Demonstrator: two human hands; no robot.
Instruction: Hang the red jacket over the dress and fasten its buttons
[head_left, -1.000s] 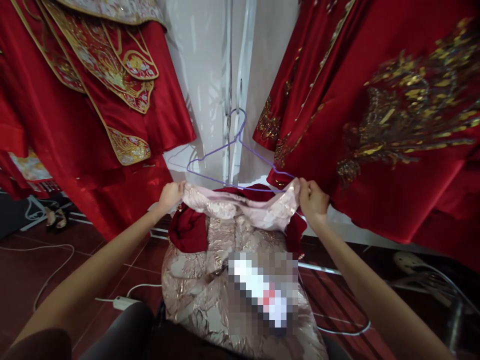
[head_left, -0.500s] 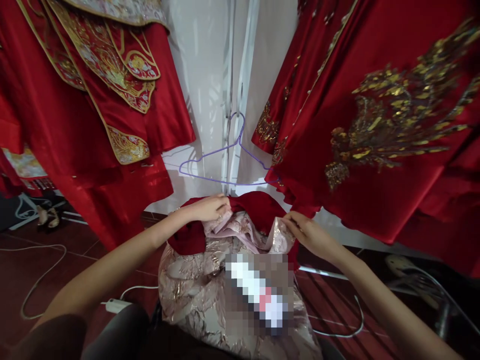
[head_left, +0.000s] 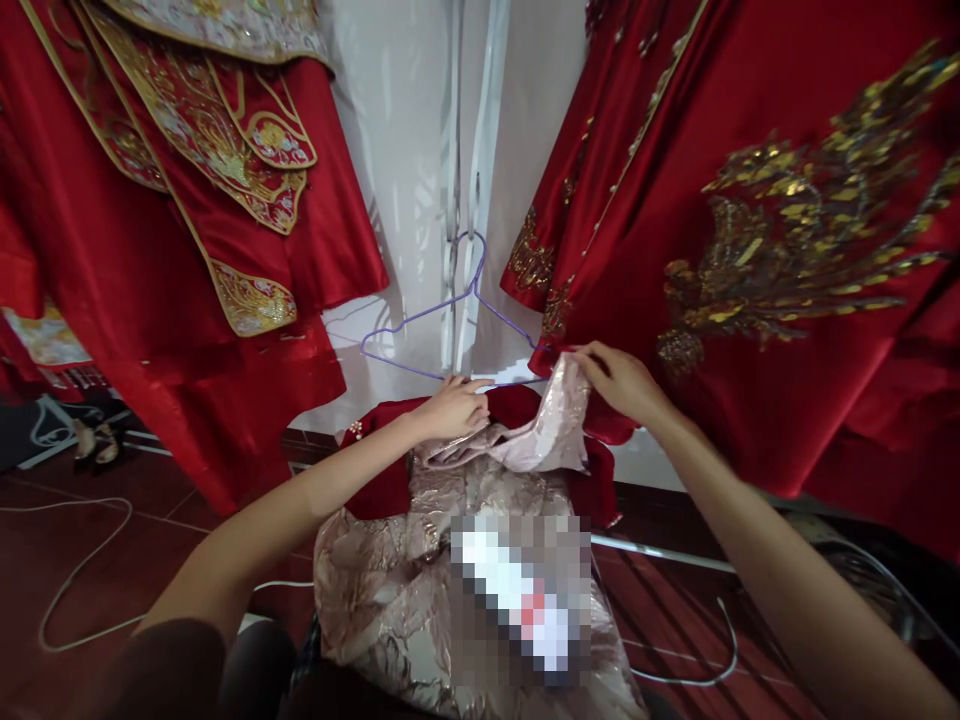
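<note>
A pale pink brocade garment (head_left: pixel 390 600) with a metallic sheen lies across my lap. My right hand (head_left: pixel 622 382) pinches its upper right edge and holds that part raised, in front of the hanger's right end. My left hand (head_left: pixel 454 410) is curled at the top of the same cloth, index finger stretched to the right; its other fingertips are partly hidden. Red cloth (head_left: pixel 379 485) lies behind and under the brocade, with small beads at its edge. Just beyond my hands hangs a purple wire hanger (head_left: pixel 420 312) with a slim bottom bar.
Red embroidered garments (head_left: pixel 352 230) hang on the left, and a red one with gold sequins (head_left: pixel 765 400) on the right. White cables (head_left: pixel 82 585) run over the dark red tiles. Shoes (head_left: pixel 97 445) stand at far left. A pixelated patch covers part of my lap.
My right hand has lifted the brocade edge up towards the hanger. My left hand has shifted slightly right, its index finger now extended. More red cloth shows at the right.
</note>
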